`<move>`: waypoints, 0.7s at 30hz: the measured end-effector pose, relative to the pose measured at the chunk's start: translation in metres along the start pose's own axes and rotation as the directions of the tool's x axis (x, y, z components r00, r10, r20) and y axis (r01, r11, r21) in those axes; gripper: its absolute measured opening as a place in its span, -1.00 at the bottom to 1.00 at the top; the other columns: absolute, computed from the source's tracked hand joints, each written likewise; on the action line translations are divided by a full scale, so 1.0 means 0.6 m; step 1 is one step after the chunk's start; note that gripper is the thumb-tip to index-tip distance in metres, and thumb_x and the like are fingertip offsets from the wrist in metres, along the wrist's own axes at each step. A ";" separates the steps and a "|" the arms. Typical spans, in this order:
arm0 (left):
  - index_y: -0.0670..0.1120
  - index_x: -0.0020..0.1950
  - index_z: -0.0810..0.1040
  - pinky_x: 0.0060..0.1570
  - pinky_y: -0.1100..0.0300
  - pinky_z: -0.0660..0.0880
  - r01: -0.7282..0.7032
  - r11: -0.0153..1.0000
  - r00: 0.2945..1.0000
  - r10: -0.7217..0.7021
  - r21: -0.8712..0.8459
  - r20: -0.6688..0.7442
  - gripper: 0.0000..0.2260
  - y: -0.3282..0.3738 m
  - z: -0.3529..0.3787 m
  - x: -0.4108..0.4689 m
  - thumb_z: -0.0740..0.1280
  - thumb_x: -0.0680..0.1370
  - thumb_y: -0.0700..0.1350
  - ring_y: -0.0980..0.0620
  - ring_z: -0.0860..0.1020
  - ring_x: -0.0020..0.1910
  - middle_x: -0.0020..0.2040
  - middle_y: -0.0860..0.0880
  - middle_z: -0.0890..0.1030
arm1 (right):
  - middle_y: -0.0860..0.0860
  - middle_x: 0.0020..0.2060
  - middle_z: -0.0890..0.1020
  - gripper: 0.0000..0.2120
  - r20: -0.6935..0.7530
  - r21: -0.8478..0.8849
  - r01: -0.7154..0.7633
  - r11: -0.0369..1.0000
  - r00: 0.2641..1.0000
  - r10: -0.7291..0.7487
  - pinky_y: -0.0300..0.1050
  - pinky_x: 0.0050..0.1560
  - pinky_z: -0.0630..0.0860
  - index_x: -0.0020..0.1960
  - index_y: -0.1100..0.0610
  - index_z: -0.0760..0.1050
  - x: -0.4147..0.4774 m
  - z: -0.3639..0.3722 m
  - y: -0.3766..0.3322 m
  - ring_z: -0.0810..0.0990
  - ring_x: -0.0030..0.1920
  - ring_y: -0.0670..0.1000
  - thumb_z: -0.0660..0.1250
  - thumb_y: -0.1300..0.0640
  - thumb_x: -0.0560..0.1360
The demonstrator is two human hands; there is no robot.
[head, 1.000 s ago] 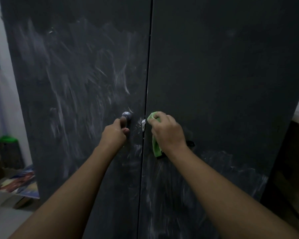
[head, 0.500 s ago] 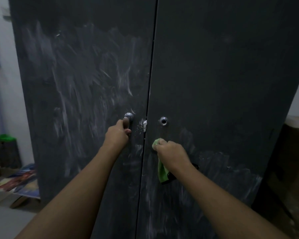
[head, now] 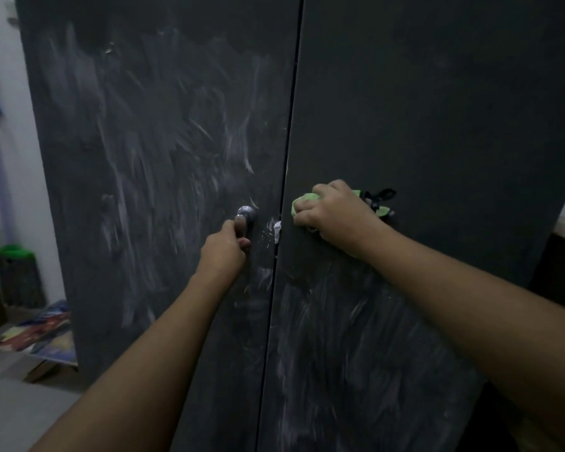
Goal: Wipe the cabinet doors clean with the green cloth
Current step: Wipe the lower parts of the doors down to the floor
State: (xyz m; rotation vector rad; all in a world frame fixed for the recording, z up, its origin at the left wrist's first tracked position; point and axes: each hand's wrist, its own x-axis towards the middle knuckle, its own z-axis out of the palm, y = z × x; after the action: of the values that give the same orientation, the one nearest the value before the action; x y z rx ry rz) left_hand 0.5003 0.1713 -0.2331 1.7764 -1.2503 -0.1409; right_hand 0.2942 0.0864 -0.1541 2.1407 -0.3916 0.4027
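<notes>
Two flat, matte dark-grey cabinet doors (head: 437,109) carry chalky white smears (head: 137,177), thickest on the left one. The right hand (head: 335,210) curls its fingers (head: 304,219) around the soft, bunched green cloth (head: 304,201), pressing it against the right door just beside the seam. The left hand (head: 224,249) grips the round, shiny metal knob (head: 247,212).

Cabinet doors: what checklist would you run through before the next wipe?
1. Grip: the right hand holds the green cloth bunched: ok.
2. Contact: the green cloth is against the right door: ok.
3. Bracing: the left hand holds the knob: ok.
4. The left door is free of white streaks: not ok.
5. The lower right door is free of streaks: not ok.
6. The white blob at the seam is gone: not ok.
</notes>
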 end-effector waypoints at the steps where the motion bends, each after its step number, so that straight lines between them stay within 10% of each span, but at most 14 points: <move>1: -0.09 0.37 0.37 -0.01 0.10 0.41 -0.005 1.000 1.000 0.005 0.000 -0.011 -0.73 -0.002 0.002 0.000 0.18 0.66 -0.19 0.04 0.47 -0.02 0.02 -0.02 0.50 | -0.08 0.09 0.64 -0.71 0.051 -0.054 0.038 0.998 0.998 -0.035 0.11 0.05 0.46 0.09 -0.03 0.65 0.005 -0.005 -0.002 0.57 0.05 0.18 0.28 0.24 0.50; 6: -0.10 0.35 0.40 0.02 0.11 0.44 -0.019 1.000 0.999 0.019 -0.019 -0.035 -0.72 -0.011 0.007 0.001 0.18 0.64 -0.25 0.04 0.50 0.00 0.03 -0.03 0.55 | -0.09 0.15 0.63 -0.74 0.040 -0.166 0.111 0.980 0.994 -0.106 0.12 0.01 0.47 0.13 -0.04 0.63 0.005 -0.003 0.004 0.58 0.04 0.17 0.26 0.19 0.56; 13: -0.01 0.34 0.41 0.14 -0.09 0.54 0.008 1.000 1.000 -0.008 -0.007 0.004 -0.76 -0.014 0.002 0.008 0.20 0.66 -0.11 -0.07 0.55 0.07 0.11 -0.10 0.56 | -0.09 0.07 0.69 -0.63 -0.337 0.006 -0.246 0.969 0.912 0.234 -0.01 -0.17 0.40 0.05 -0.05 0.70 -0.061 0.055 0.005 0.57 -0.24 0.14 0.23 0.24 0.42; 21: -0.04 0.35 0.40 0.14 -0.12 0.54 0.009 0.999 1.000 -0.008 -0.038 0.014 -0.76 -0.010 -0.001 0.001 0.18 0.67 -0.12 -0.06 0.55 0.06 0.10 -0.10 0.55 | -0.08 0.00 0.70 -0.58 -0.280 0.141 -0.324 0.935 0.893 0.352 0.02 -0.22 0.51 -0.02 0.00 0.73 -0.143 0.109 -0.086 0.59 -0.21 0.18 0.14 0.24 0.35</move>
State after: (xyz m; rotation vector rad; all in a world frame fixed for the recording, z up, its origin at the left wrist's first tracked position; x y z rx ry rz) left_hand 0.5047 0.1714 -0.2368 1.7508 -1.2424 -0.1809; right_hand 0.2479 0.0714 -0.2633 2.0534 -0.5804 0.9519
